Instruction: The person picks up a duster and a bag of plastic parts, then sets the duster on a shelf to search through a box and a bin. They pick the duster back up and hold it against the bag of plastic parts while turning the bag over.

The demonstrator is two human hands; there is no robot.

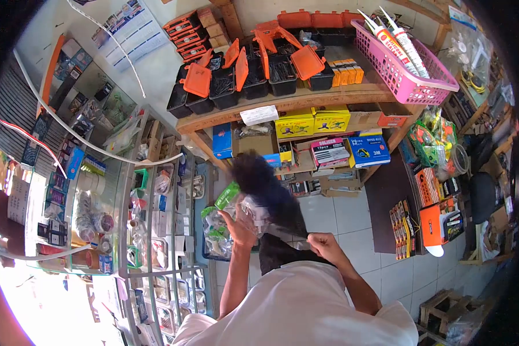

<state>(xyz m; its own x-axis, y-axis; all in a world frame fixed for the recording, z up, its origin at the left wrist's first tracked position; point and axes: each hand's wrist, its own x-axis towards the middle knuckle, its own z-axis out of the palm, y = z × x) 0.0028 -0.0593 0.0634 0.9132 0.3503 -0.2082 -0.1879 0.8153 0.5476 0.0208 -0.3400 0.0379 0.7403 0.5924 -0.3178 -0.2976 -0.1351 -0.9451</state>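
Observation:
A dark feather-like duster (262, 187), blurred by motion, slants across the middle of the view. Its lower right end meets my right hand (324, 245), which is closed around it. To the left, my left hand (239, 228) is wrapped against a clear plastic package (255, 214) with a green label part, just under and beside the duster. Some of the package lies behind the duster. Below my left hand, a tray (206, 245) holds several plastic packs.
Glass shelves (150, 230) of small goods line the left. Ahead stands a wooden shelf (282, 109) with black bins (222, 95), orange lids and boxes. A pink basket (409, 81) holds sealant tubes at upper right; a dark cabinet (380, 202) is on the right.

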